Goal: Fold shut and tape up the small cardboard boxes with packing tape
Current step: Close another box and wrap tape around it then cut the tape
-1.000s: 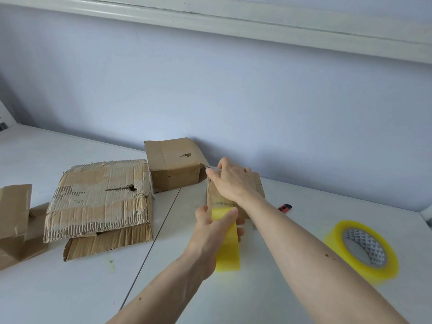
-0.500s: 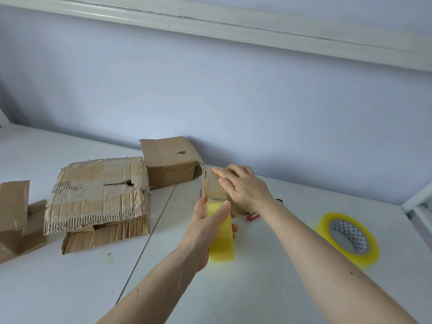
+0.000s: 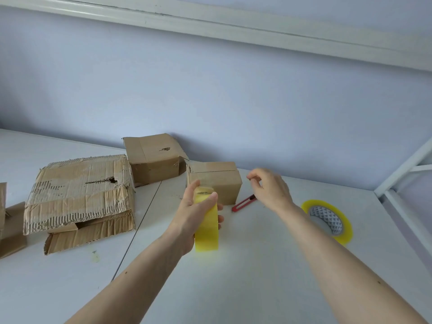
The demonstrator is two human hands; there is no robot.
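A small cardboard box (image 3: 218,181) stands on the white table (image 3: 245,277) with its top flaps folded down. My left hand (image 3: 192,211) grips a yellow roll of packing tape (image 3: 207,226) upright, just in front of the box. My right hand (image 3: 268,188) hovers to the right of the box, fingers loosely curled and holding nothing. A red utility knife (image 3: 243,203) lies on the table under that hand, beside the box.
A second yellow tape roll (image 3: 327,220) lies flat at the right. Another small box (image 3: 154,157) sits against the wall. A large torn flattened carton (image 3: 79,195) and cardboard pieces (image 3: 9,225) lie at the left. A white metal frame (image 3: 404,178) borders the table's right edge.
My right hand has lifted off the top of the small box and moved to the right, uncovering the box and the red knife. My left hand keeps hold of the tape roll.
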